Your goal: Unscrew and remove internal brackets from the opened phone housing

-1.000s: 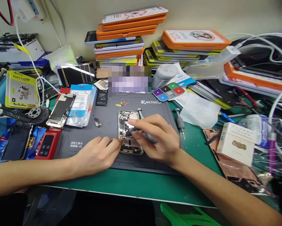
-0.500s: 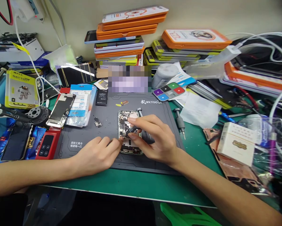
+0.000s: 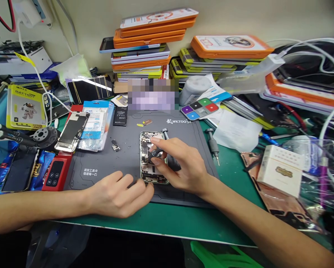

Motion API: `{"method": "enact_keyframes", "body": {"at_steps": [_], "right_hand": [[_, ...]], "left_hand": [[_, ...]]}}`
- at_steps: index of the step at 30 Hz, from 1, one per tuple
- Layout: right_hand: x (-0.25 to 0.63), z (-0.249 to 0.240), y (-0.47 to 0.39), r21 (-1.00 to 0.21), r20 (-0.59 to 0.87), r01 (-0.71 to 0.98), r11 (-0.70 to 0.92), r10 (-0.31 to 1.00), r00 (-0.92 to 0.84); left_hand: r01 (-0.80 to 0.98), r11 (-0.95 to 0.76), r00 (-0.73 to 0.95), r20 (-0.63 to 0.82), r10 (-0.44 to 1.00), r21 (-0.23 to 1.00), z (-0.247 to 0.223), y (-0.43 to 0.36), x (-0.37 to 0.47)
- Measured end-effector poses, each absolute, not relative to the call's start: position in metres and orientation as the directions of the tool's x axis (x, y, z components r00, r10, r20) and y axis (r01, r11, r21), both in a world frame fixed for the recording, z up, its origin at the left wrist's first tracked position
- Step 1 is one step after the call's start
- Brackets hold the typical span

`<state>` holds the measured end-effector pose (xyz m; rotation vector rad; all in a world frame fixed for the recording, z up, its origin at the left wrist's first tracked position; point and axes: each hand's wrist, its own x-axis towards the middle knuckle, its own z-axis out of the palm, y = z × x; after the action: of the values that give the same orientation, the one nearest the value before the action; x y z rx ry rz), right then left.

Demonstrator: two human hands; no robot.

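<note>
An opened phone [image 3: 152, 169] lies on the grey work mat [image 3: 99, 160] with its inner parts exposed. Between the thumb and fingers of my right hand [image 3: 180, 163] is a dark, slim screwdriver, its handle [image 3: 156, 153] over the phone's middle; the tip is hidden. My left hand [image 3: 122, 193] is curled closed at the phone's lower left corner. Its thumb and whatever lies inside the fingers are out of sight. Partly behind my right hand, another grey tool [image 3: 165, 131] lies beside the phone. Left of the phone is a small metal part [image 3: 115, 145].
A black battery [image 3: 120, 116] and copper-coloured scraps [image 3: 147, 122] lie toward the mat's back. To the right is a grey screwdriver [image 3: 213, 147]; farther right, a white box [image 3: 280, 169]. A phone screen [image 3: 72, 130] and a red device [image 3: 57, 172] are left. Boxes [image 3: 141, 59] are stacked behind.
My left hand has shifted down and slightly right, from the phone's left edge to its lower corner. My right hand keeps nearly the same place with the screwdriver.
</note>
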<state>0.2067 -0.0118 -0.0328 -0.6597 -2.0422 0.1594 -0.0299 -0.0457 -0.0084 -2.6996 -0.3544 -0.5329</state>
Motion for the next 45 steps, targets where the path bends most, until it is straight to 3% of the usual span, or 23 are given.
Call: {"method": "enact_keyframes", "body": {"at_steps": [2, 5, 8, 11, 12, 14, 18, 23, 32, 39, 45], "right_hand": [[0.206, -0.033, -0.015, -0.441, 0.747, 0.36, 0.822, 0.559, -0.359], [0.203, -0.031, -0.023, -0.652, 0.704, 0.245, 0.718, 0.693, -0.157], [0.198, -0.025, -0.03, -0.831, 0.553, 0.046, 0.555, 0.832, -0.037], [0.194, -0.02, -0.032, -0.923, 0.377, -0.106, 0.37, 0.925, -0.045], [0.193, -0.019, -0.032, -0.94, 0.317, -0.15, 0.305, 0.947, -0.058], [0.191, -0.018, -0.032, -0.956, 0.209, -0.224, 0.187, 0.975, -0.076], [0.19, -0.015, -0.032, -0.946, 0.139, -0.302, 0.115, 0.989, -0.058], [0.189, -0.011, -0.04, -0.948, 0.234, -0.243, 0.207, 0.968, -0.089], [0.189, -0.015, -0.048, -0.933, 0.345, -0.155, 0.324, 0.928, -0.139], [0.19, -0.018, -0.046, -0.909, 0.415, -0.106, 0.404, 0.9, -0.129], [0.19, -0.017, -0.047, -0.909, 0.414, -0.116, 0.401, 0.902, -0.125]], "left_hand": [[0.292, -0.933, 0.879, 0.444, 0.175, -0.21, -0.01, -0.047, -0.028], [0.227, -0.971, 0.866, 0.472, 0.166, -0.076, -0.012, -0.048, -0.026], [0.194, -0.956, 0.851, 0.446, 0.276, 0.22, -0.01, -0.049, -0.025], [0.285, -0.638, 0.785, 0.208, 0.583, 0.715, -0.007, -0.049, -0.023], [0.313, -0.464, 0.738, 0.096, 0.668, 0.829, -0.006, -0.049, -0.021], [0.304, -0.15, 0.645, -0.088, 0.759, 0.941, -0.004, -0.048, -0.019], [0.203, 0.157, 0.588, -0.249, 0.77, 0.966, -0.001, -0.047, -0.016], [0.165, 0.302, 0.575, -0.34, 0.744, 0.939, 0.0, -0.046, -0.016], [0.137, 0.313, 0.586, -0.331, 0.74, 0.94, 0.001, -0.046, -0.015], [0.218, 0.193, 0.592, -0.287, 0.753, 0.957, 0.0, -0.046, -0.016], [0.21, 0.25, 0.581, -0.327, 0.745, 0.945, 0.002, -0.045, -0.016]]}}
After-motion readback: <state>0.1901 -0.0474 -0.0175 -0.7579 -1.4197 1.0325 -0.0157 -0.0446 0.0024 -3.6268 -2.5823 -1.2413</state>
